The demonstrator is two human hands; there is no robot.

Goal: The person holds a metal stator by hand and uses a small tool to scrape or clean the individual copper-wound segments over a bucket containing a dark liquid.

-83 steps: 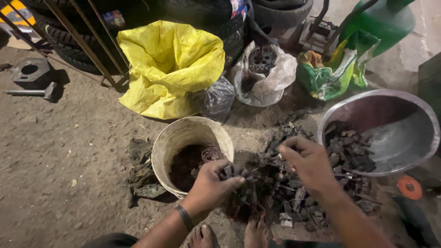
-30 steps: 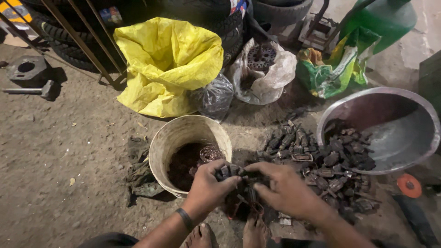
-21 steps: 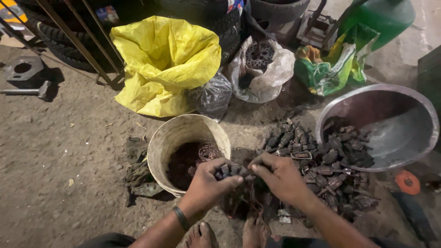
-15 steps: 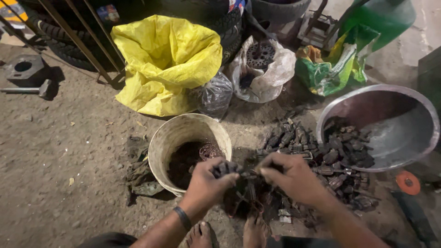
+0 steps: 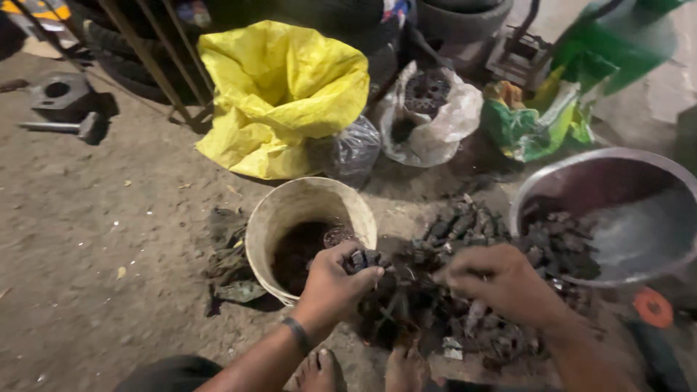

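Scrap pieces, dark, greasy, lumpy metal, heaped on dirt btwn cream plastic bucket & dented steel basin, our left hand fisted on a few by bucket rim, right hand curled onto heap, nearer basin than 0.5 s ago.

One bucket, one metal basin, one yellow sack, two hands.
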